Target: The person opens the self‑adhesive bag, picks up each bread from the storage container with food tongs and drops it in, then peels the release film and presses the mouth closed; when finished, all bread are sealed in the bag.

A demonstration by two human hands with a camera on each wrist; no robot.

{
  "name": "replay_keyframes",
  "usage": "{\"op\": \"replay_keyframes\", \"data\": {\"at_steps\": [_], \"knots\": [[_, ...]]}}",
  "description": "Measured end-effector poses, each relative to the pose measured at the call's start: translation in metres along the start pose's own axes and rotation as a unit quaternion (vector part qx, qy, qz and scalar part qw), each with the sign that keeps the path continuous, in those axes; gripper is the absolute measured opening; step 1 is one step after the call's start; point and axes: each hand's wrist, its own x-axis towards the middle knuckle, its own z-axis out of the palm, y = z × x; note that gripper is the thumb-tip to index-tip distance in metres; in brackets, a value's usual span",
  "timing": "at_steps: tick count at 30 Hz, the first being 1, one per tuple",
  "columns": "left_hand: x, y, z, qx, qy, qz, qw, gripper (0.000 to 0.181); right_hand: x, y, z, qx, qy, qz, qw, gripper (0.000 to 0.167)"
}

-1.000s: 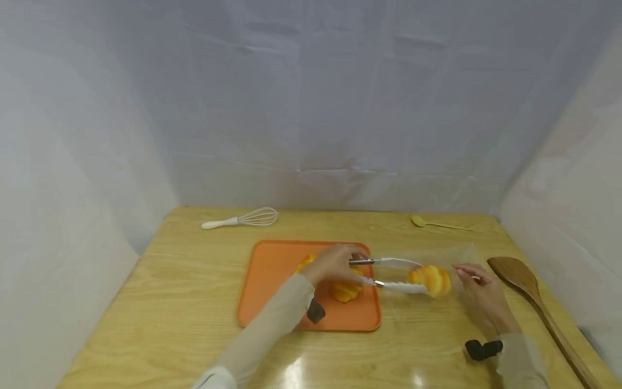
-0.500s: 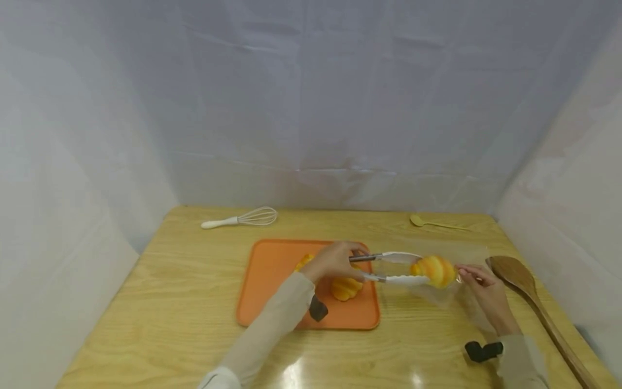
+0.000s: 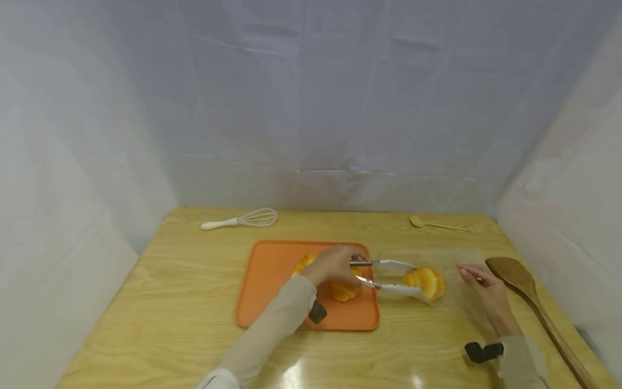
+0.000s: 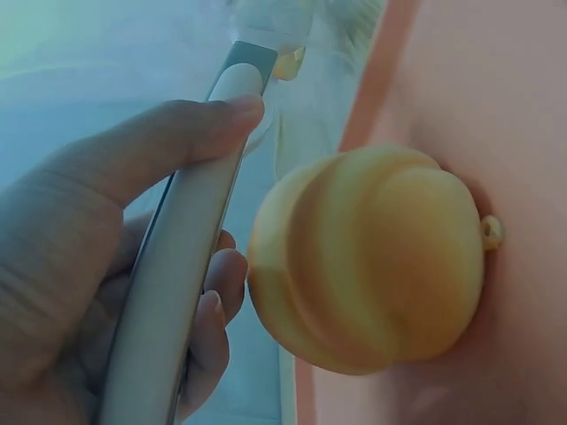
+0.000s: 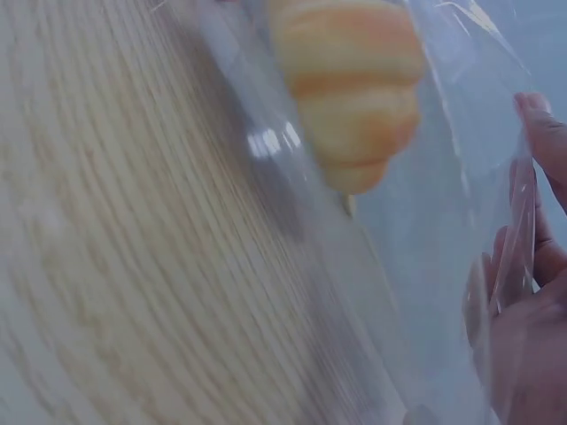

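In the head view my left hand (image 3: 335,266) grips a pair of tongs (image 3: 400,289) over the orange tray. Between the white tong tips is a yellow-orange toy bread roll (image 3: 426,283). A clear plastic bag (image 3: 461,260) surrounds that roll; its film shows on both sides of the roll (image 5: 354,80) in the right wrist view. My right hand (image 3: 488,296) pinches the bag's right part. Below my left hand, a ridged roll (image 4: 381,257) with a small loop rests on the tray, and another roll (image 3: 304,263) is partly hidden.
The orange tray (image 3: 267,302) lies mid-table. A white-handled whisk (image 3: 238,220) is at the back left, a small yellow spoon (image 3: 437,224) at the back right. Along the right edge lies a long wooden spatula (image 3: 534,302). Pale sheets (image 3: 311,108) wall the table.
The roll in the tongs moved right and up towards my right hand, then back left and down. The bag shifted shape; my right hand barely moved.
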Motion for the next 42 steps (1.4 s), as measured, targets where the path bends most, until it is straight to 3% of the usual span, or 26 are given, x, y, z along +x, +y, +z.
{"op": "replay_keyframes", "data": {"at_steps": [4,7,15,24,29,33,38,42], "knots": [[0.002,0.002,-0.001,-0.018,0.004,-0.004,0.9998,0.047,0.001,0.001,0.001,-0.066,-0.002,-0.007,0.9978,0.021],[0.006,0.005,-0.002,-0.023,0.004,-0.002,0.9997,0.049,0.001,0.002,0.003,-0.088,0.002,-0.011,0.9961,0.02],[0.016,0.017,0.002,-0.026,-0.01,-0.004,0.9996,0.055,0.002,0.003,0.011,0.025,0.003,-0.029,0.9992,0.021],[0.024,0.027,0.009,-0.01,-0.019,-0.019,0.9996,0.058,0.001,0.002,0.013,0.042,0.014,-0.032,0.9985,0.025],[0.027,0.028,0.014,-0.012,-0.022,-0.019,0.9995,0.058,0.001,0.002,0.016,0.076,0.024,-0.025,0.9965,0.024],[0.028,0.025,0.015,-0.04,-0.022,-0.02,0.9987,0.059,0.0,0.003,0.018,0.105,0.026,-0.016,0.994,0.024],[0.029,0.019,0.014,-0.088,-0.019,-0.026,0.9956,0.057,0.001,0.004,0.017,0.097,0.031,-0.015,0.9947,0.024],[0.033,0.02,0.014,-0.079,-0.021,-0.025,0.9963,0.058,0.002,0.004,0.017,0.093,0.039,-0.002,0.9949,0.023]]}}
